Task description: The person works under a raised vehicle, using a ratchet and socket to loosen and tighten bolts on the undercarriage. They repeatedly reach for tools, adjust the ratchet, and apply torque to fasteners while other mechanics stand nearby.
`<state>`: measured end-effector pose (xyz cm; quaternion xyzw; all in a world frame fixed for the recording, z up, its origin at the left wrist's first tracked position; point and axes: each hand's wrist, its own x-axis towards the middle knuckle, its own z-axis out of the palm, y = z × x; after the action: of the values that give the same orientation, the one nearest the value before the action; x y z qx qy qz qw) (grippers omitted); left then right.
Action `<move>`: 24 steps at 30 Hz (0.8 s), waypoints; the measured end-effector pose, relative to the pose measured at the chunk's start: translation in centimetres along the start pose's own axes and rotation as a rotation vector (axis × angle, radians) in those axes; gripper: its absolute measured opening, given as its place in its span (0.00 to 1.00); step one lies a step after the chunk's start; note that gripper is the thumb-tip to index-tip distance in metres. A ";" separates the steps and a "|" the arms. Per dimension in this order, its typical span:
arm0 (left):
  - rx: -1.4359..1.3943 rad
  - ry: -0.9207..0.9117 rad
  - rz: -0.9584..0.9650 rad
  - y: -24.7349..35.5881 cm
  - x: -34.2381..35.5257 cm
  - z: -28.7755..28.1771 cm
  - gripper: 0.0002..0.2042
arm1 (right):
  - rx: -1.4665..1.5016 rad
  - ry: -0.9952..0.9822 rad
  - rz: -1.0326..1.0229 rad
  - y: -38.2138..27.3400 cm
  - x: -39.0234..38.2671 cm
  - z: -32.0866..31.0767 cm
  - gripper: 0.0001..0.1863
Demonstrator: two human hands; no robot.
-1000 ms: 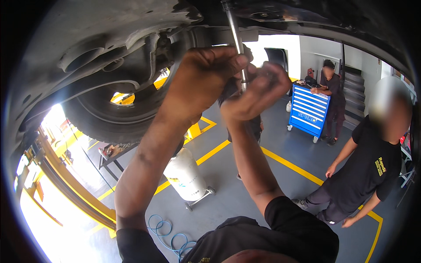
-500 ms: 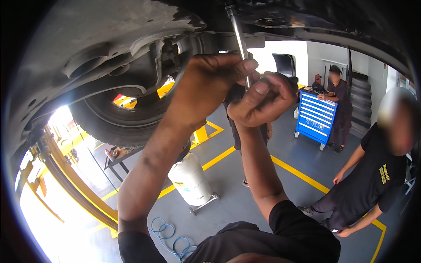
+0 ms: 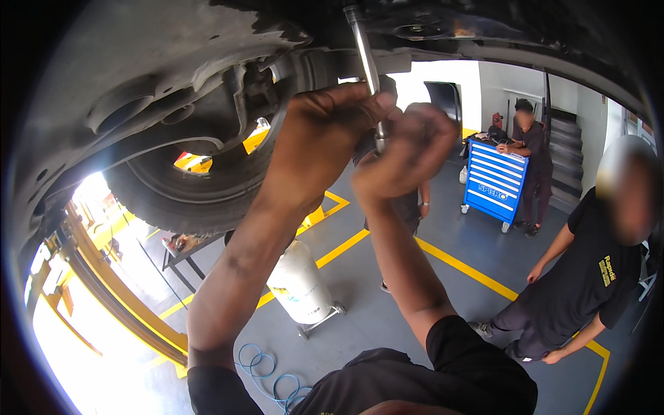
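Overhead, a chrome extension bar (image 3: 364, 52) rises at a slant to a dark socket (image 3: 353, 14) against the vehicle's underside (image 3: 207, 34). My left hand (image 3: 321, 131) is closed round the bar's lower part, thumb and fingers pinching it. The bar's bottom end shows just under that thumb. Beside it, on the right, is my right hand (image 3: 408, 152), its fingers curled and smeared by motion. Whether it grips or touches the bar end cannot be made out.
A tyre (image 3: 187, 187) hangs left of my arms, near a yellow lift post (image 3: 117, 290). Below stand a white wheeled drum (image 3: 301, 283) and a coiled blue hose (image 3: 277, 380). Right: a blue tool cabinet (image 3: 494, 181), a person leaning there, another person (image 3: 581, 277) close by, and someone partly hidden behind my hands.
My right hand has shifted slightly and turned, its fingers now blurred, and the bar's lower end shows more plainly. My left hand keeps its hold. The whole view has moved a little.
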<state>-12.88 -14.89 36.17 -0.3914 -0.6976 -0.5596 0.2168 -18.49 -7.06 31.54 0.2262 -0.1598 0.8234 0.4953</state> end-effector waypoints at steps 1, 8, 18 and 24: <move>-0.016 -0.016 0.001 0.1 0.0 -0.1 0.13 | 0.224 -0.066 0.286 -1.1 0.2 0.1 0.14; 0.041 0.057 -0.022 1.2 -0.2 1.2 0.15 | -0.246 -0.198 -0.631 0.3 0.2 -0.2 0.10; -0.135 -0.025 -0.051 1.6 -0.4 0.4 0.13 | 0.179 -0.163 0.263 -3.2 -1.4 -0.1 0.14; 0.025 0.084 -0.004 1.4 -0.1 0.8 0.12 | -0.208 -0.142 -0.778 0.5 0.8 0.3 0.10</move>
<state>-11.65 -14.08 36.75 -0.3634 -0.6956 -0.5673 0.2496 -19.21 -6.88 32.24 0.2746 -0.1785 0.5367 0.7776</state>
